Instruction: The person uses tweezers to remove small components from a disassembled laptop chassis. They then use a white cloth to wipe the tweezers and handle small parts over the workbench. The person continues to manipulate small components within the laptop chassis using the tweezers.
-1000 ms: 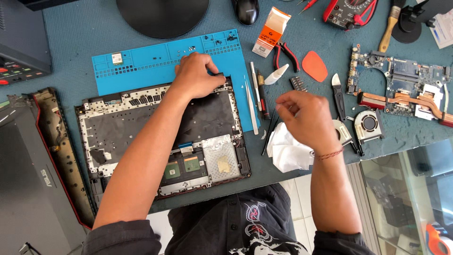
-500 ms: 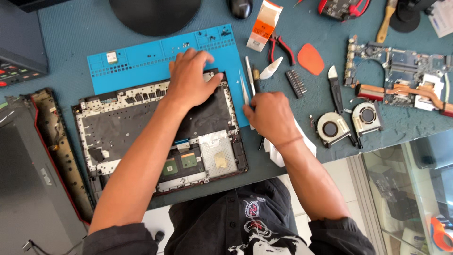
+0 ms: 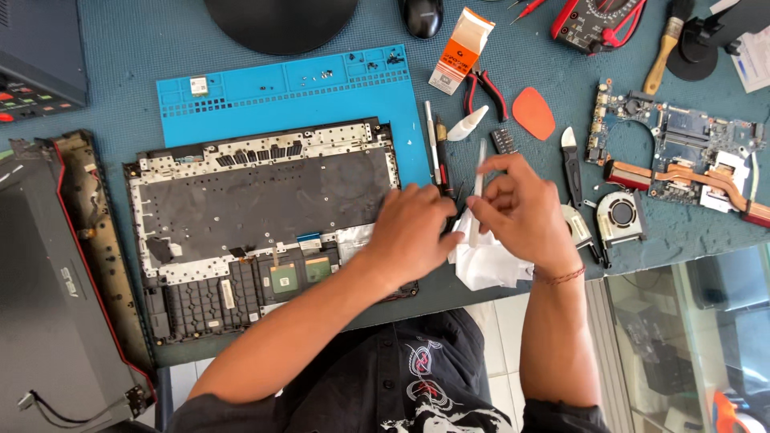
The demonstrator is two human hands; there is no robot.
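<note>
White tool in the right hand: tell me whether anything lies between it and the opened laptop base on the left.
The left hand does: it sits right beside the slim white tool held by the right hand, covering the near right edge of the opened laptop base. Nothing else visible lies between them.

The left hand [image 3: 413, 232] covers the lower right corner of the laptop base [image 3: 265, 224]. The white tissue [image 3: 489, 261] lies partly hidden under both hands. The frame's top edge crops the black round stand [image 3: 281, 20]. Loose screws on the blue mat [image 3: 289, 84] are too small to distinguish.
</note>
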